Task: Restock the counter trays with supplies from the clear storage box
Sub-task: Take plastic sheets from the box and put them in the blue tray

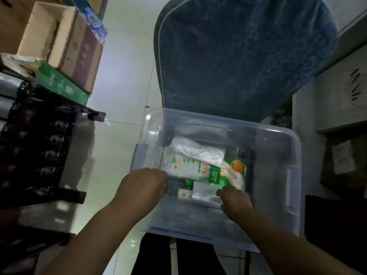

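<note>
A clear storage box [278, 147] sits on a blue-cushioned chair in front of me. Inside lie a white packet with green print [184, 165], a crumpled clear bag [198, 149] on top of it, a green packet with an orange dot [228, 171], a small white packet [183, 194] and a flat clear plastic packet [204, 193]. My left hand [143, 187] is at the box's left side, its fingertips at the corner of the white packet; the fingers are hidden behind the hand. My right hand [235, 201] has curled fingers closed on the near right corner of the clear plastic packet.
The blue chair back [238, 56] rises behind the box. On the left stand a dark rack [35, 145], a green box [59, 82] and open cardboard boxes [59, 36]. Cartons [337, 100] are stacked on the right. White floor tiles [123, 76] lie between.
</note>
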Motion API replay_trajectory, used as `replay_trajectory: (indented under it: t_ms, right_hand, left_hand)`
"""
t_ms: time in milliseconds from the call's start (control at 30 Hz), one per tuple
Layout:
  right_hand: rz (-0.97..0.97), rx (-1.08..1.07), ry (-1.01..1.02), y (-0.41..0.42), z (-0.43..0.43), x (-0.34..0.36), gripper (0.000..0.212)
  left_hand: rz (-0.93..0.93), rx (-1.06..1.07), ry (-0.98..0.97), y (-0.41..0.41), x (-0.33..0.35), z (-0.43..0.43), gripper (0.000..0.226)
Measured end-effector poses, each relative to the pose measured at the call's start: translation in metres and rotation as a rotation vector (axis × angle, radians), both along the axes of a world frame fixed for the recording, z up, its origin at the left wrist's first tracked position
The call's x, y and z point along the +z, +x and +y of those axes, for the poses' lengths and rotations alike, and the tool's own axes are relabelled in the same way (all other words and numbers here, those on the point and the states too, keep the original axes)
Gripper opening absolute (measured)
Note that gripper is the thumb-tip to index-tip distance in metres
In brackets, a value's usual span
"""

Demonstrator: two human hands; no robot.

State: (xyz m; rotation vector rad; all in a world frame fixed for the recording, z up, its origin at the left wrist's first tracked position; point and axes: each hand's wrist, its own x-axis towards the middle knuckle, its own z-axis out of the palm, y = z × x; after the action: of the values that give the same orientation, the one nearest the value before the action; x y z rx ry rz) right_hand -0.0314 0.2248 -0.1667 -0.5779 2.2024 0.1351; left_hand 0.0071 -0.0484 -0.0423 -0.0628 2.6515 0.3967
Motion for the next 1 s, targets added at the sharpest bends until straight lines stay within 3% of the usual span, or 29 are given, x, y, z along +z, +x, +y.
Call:
replay_trajectory:
  t_ms: [133, 267, 467, 600, 733, 867, 933, 1000]
  right_hand:
    - [-0.032, 0.055, -0.024, 0.001, 0.008, -0.037, 0.057]
    - [0.006, 0.094, -0.046, 0.001, 0.013, -0.056, 0.059]
    - [0.137, -0.052, -0.23, -0.008, 0.025, -0.057, 0.035]
    - [0.088, -0.053, -0.124, -0.016, 0.03, -0.05, 0.028]
    - [0.073, -0.36, -0.237, -0.022, 0.016, -0.032, 0.023]
    - [-0.078, -0.64, -0.468, -0.028, -0.008, -0.002, 0.016]
    - [-0.173, -0.737, -0.61, -0.03, -0.023, 0.017, 0.017]
    - [-0.274, -0.792, -0.739, -0.031, -0.038, 0.035, 0.019]
  left_hand:
    - [-0.028, 0.018, 0.047, -0.005, -0.03, 0.016, 0.023]
    - [-0.106, 0.008, 0.052, -0.004, -0.05, 0.027, 0.024]
    - [-0.111, 0.063, 0.116, 0.0, -0.056, 0.037, 0.025]
    - [-0.106, 0.085, 0.142, 0.002, -0.056, 0.043, 0.024]
    - [-0.085, 0.17, 0.171, 0.004, -0.057, 0.047, 0.022]
    - [-0.09, 0.314, 0.21, 0.004, -0.059, 0.051, 0.019]
    - [-0.133, 0.457, 0.315, -0.001, -0.058, 0.054, 0.015]
    - [-0.184, 0.67, 0.541, -0.009, -0.055, 0.057, 0.015]
